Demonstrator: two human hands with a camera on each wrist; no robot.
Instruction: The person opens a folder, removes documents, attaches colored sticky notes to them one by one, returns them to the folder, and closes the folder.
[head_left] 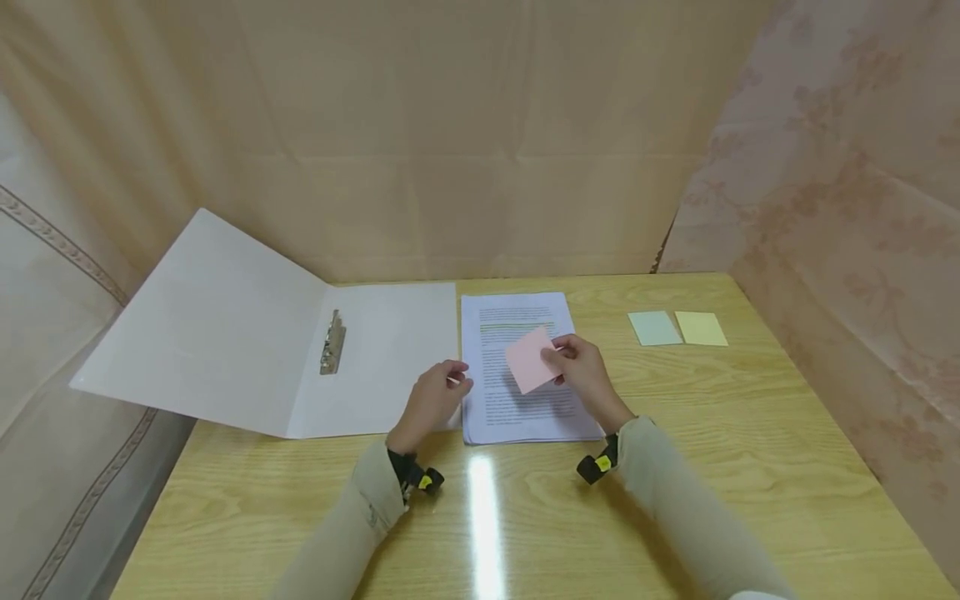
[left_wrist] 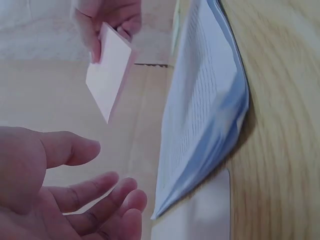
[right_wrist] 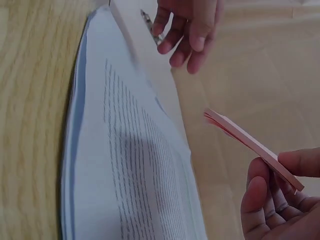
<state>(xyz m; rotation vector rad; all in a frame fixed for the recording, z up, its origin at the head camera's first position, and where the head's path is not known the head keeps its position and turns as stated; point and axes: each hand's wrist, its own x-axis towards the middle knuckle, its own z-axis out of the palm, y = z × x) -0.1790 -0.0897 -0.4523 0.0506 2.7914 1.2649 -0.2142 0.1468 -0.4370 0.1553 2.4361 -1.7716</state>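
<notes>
A pink sticky note pad (head_left: pixel 531 362) is pinched between the thumb and fingers of my right hand (head_left: pixel 588 375), above a stack of printed sheets (head_left: pixel 517 421). In the right wrist view the pad (right_wrist: pixel 245 140) shows its edge, with some leaves slightly parted. My left hand (head_left: pixel 435 400) hovers by the stack's left edge, over the border of an open white folder (head_left: pixel 390 333). Its fingers are loosely bent and hold nothing, as the left hand (left_wrist: pixel 75 190) shows in the left wrist view. One line on the top sheet is highlighted yellow-green.
The folder's cover (head_left: pixel 202 325) stands raised at the left, with a metal clip (head_left: pixel 332 343) near its spine. A pale green sticky pad (head_left: pixel 655 328) and a yellow sticky pad (head_left: pixel 701 328) lie side by side at the right. Curtains surround the wooden table (head_left: pixel 720 450).
</notes>
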